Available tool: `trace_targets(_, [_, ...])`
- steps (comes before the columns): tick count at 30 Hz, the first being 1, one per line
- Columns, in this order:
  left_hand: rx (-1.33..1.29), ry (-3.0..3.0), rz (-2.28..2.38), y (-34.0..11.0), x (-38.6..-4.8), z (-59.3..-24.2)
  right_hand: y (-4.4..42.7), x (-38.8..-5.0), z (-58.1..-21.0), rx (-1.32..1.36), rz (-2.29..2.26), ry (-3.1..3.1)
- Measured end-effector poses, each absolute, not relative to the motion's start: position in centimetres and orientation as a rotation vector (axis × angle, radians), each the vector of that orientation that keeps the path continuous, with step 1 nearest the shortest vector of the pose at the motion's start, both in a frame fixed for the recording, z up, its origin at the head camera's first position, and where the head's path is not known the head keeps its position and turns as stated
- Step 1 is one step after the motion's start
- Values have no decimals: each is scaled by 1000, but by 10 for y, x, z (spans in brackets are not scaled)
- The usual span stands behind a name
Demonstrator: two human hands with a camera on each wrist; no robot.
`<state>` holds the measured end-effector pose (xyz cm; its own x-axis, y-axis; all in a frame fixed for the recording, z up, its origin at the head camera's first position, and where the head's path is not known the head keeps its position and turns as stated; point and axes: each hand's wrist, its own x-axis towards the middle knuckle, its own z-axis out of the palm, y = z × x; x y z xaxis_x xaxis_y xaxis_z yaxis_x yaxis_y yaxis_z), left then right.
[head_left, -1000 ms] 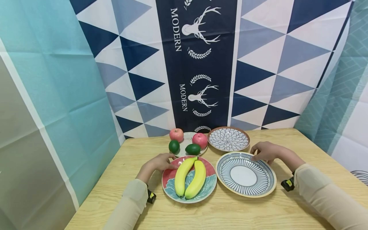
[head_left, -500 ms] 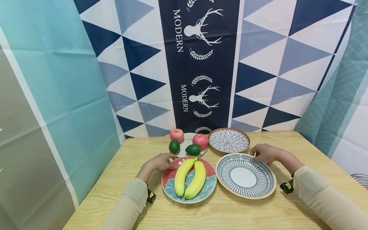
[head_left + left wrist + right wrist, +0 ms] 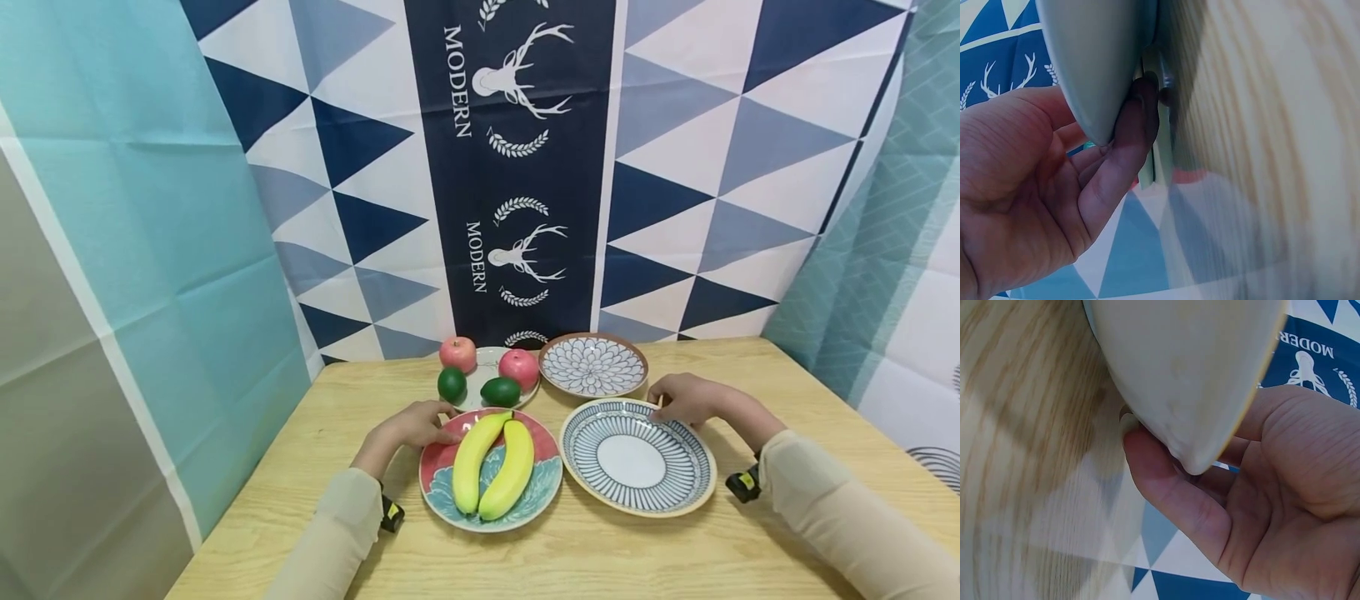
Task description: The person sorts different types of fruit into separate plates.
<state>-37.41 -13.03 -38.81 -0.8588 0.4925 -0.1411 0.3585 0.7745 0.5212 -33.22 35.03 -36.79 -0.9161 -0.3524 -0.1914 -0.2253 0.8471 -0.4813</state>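
My left hand grips the left rim of a red and teal plate that bears two yellow bananas. In the left wrist view, fingers curl beneath the pale underside of this plate, at the tabletop. On the other side, my right hand pinches the upper right rim of a blue and white striped plate with nothing on it. The right wrist view has the fingers under the whitish bottom of the striped plate. Both plates sit side by side, their rims close together.
Behind them, a pale plate holds two pinkish apples and two dark green, avocado-like fruits. A brown-rimmed plate with a petal pattern stands at the back right. A patterned cloth hangs behind the wooden table.
The head view has shifted slightly. Both hands keep their hold on the two front plates, and plates and fruit stay in place.
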Motion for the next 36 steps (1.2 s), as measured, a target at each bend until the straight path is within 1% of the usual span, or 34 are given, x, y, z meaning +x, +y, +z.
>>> trace_targets(22, [651, 2682, 708, -128, -374, -386, 353, -332, -373, -387, -678, 2745])
trace_targets(36, [662, 2696, 697, -130, -375, -388, 351, -332, -368, -394, -652, 2756])
